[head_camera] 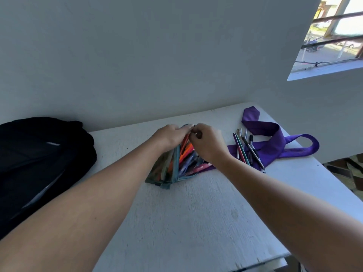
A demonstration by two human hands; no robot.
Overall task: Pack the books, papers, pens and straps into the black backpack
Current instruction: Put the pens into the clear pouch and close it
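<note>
While the black backpack (39, 154) slumps at the table's (196, 222) left edge, we hold a pencil pouch (167, 169) stuffed with coloured pens at its far end: our left hand (170, 134) and right hand (208, 142) both pinch its top. Just right, loose pens (248, 149) lie on a purple strap (275, 142). We read no writing.

white painted table (196, 222) with scuffed top, plain grey-white wall (137, 55) behind it, barred window (334, 36) upper right, street with parked car (311, 48) outside, patterned floor lower right
</note>
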